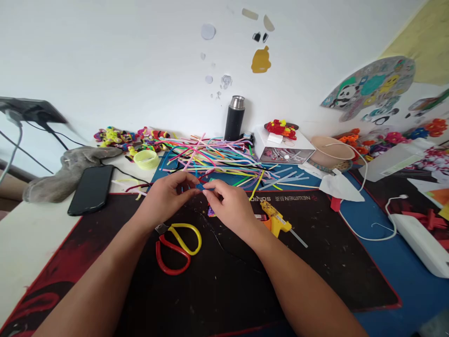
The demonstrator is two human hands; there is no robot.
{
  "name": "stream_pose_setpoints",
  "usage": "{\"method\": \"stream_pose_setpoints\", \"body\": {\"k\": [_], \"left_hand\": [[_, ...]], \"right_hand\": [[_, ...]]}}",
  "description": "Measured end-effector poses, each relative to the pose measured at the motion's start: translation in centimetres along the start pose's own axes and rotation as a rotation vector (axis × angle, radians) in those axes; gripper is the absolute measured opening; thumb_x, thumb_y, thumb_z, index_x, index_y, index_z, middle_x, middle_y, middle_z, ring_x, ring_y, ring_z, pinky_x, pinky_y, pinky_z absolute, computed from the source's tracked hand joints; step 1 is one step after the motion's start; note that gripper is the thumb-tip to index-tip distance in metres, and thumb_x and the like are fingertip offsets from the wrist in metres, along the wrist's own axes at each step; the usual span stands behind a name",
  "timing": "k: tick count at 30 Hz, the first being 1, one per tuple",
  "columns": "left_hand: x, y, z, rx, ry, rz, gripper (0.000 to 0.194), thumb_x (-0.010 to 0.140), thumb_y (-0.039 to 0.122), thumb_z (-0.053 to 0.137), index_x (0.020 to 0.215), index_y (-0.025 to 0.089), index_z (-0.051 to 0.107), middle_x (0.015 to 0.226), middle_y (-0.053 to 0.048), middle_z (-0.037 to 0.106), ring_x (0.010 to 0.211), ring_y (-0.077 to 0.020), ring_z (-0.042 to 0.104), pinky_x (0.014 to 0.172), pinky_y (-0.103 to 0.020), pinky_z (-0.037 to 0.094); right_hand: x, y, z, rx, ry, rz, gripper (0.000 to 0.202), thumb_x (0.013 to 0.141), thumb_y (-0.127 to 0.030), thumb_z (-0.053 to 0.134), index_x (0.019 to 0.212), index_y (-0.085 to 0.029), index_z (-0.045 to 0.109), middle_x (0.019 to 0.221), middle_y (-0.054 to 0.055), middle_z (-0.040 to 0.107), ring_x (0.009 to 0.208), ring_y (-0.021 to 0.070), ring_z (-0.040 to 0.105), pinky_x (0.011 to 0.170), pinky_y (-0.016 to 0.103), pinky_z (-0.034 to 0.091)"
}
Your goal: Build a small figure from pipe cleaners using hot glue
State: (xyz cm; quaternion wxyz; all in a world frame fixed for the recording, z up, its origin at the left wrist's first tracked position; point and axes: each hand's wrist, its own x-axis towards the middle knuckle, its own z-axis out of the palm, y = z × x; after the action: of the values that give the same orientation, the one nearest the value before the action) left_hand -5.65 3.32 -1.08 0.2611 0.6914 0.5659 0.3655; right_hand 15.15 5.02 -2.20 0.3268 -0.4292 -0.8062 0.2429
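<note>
Over the back part of the black desk mat [224,290], my left hand [170,194] and my right hand [229,206] meet with fingertips pinched. Between them is a small blue pipe cleaner [199,186], mostly hidden by the fingers. A pile of many-coloured pipe cleaners [210,157] lies just behind both hands. Scissors with one red and one yellow handle [178,248] rest on the mat below my left hand. To the right of my right hand lies a yellow glue gun [277,220] with a glue stick poking out. A small purple item [211,211] shows partly under my right hand.
A black flask [235,118] and a white drawer box [284,147] stand against the wall. On the left are a phone [90,189], a grey plush [66,173] and a yellow-green tape roll [146,159]. A beige bowl [331,152] and white cable [365,238] lie right.
</note>
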Motion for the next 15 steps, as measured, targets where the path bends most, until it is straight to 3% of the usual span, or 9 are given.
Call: {"method": "stream_pose_setpoints", "body": {"k": [8,15], "left_hand": [[-0.24,-0.12,-0.15,0.147,0.025,0.142,0.016,0.093,0.037,0.068,0.099,0.024,0.074,0.094,-0.002,0.076,0.079,-0.0186,0.065,0.07,-0.028,0.047],[-0.23,0.15,-0.28,0.138,0.028,0.138,0.017,0.093,0.039,0.067,0.096,0.024,0.074,0.092,-0.002,0.077,0.083,-0.0201,0.067,0.073,-0.029,0.048]], "right_hand": [[-0.07,0.03,0.04,-0.006,-0.01,0.012,0.015,0.102,-0.027,0.066,0.113,-0.023,0.075,0.078,-0.001,0.077,0.066,0.0153,0.066,0.064,0.027,0.04],[-0.07,-0.15,-0.02,0.003,-0.022,0.008,0.014,0.102,-0.027,0.065,0.111,-0.023,0.076,0.081,-0.001,0.079,0.067,0.0153,0.068,0.066,0.027,0.043]]}}
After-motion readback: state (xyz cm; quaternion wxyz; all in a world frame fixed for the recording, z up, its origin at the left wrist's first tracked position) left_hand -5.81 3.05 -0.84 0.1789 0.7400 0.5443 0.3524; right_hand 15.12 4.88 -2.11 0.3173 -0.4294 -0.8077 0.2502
